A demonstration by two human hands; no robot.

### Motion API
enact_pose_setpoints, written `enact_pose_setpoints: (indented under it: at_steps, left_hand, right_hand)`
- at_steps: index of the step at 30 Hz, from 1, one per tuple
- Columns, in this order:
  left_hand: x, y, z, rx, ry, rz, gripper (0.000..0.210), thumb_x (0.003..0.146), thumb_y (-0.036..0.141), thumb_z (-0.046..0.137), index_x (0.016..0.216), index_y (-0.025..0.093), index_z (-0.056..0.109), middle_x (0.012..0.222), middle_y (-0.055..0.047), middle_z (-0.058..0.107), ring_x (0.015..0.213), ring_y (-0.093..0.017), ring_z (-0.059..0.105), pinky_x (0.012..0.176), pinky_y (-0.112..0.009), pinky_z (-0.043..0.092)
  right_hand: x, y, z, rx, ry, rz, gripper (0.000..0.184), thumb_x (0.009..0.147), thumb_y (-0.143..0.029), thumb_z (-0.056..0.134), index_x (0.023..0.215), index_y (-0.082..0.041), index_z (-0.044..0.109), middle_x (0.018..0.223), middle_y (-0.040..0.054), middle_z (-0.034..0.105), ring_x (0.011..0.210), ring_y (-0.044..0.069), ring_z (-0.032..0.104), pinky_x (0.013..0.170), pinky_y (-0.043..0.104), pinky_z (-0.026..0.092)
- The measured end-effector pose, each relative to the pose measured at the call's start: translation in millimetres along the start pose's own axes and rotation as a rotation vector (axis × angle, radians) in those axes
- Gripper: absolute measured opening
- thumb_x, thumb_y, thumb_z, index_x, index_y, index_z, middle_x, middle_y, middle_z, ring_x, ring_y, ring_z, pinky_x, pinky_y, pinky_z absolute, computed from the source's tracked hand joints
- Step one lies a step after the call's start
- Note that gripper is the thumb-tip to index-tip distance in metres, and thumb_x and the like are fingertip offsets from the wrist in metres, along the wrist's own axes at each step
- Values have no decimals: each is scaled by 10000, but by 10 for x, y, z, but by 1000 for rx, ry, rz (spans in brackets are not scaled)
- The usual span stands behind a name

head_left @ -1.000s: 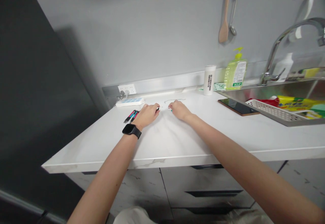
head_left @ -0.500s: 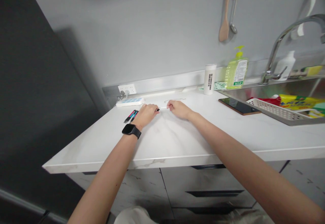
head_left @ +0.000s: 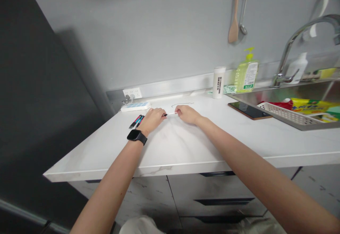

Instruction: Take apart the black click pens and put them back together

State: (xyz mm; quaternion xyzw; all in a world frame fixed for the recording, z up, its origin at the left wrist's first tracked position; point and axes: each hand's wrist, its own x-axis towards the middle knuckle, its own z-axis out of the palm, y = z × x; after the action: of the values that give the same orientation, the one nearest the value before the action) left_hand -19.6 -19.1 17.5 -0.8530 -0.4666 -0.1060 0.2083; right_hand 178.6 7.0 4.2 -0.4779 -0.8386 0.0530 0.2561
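Observation:
My left hand (head_left: 154, 118), with a black watch (head_left: 136, 136) on its wrist, is closed in a pinch low over the countertop (head_left: 183, 142). A small dark end shows at its fingertips. From there a thin white stick (head_left: 172, 113) runs across to my right hand (head_left: 187, 114), whose fingers pinch its other end. The stick is too small for me to tell its kind. Just left of my left hand lie several slim pen-like things (head_left: 136, 120) in red, blue and black. Behind my hands a thin, wire-like strand (head_left: 182, 104) lies on the counter.
A power strip (head_left: 136, 107) sits at the back left below a wall socket (head_left: 132, 93). Toward the right stand a white canister (head_left: 219, 82) and a yellow-green pump bottle (head_left: 247, 73). A phone (head_left: 249, 110) lies beside the sink (head_left: 265, 97), which holds a white basket (head_left: 289, 115).
My hands have barely moved. The white stick now slants slightly, and a little more of its dark end shows at my left fingertips.

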Motion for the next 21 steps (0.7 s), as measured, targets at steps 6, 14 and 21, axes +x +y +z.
enact_pose_setpoints:
  at_steps: [6, 14, 21]
  left_hand:
    - [-3, 8, -4, 4, -5, 10, 182, 900, 266, 525, 1002, 146, 616, 997, -78, 665, 958, -218, 590, 837, -335, 362]
    - [1, 30, -27, 1, 2, 40, 188, 907, 271, 515, 995, 147, 625, 984, -78, 670, 953, -224, 601, 842, -343, 373]
    - [-1, 18, -4, 7, 32, 64, 184, 912, 259, 507, 1009, 140, 610, 998, -80, 667, 949, -219, 603, 835, -340, 376]
  right_hand:
    - [-13, -10, -18, -2, 38, -49, 281, 844, -74, 450, 979, -171, 676, 989, 85, 682, 922, 179, 606, 814, 247, 411]
    - [37, 16, 51, 118, 133, -194, 248, 844, -71, 513, 925, -169, 727, 928, 71, 598, 836, 142, 582, 827, 258, 436]
    - [80, 3, 99, 343, 239, -232, 248, 788, -16, 529, 881, -156, 711, 859, 34, 555, 747, 104, 565, 768, 243, 465]
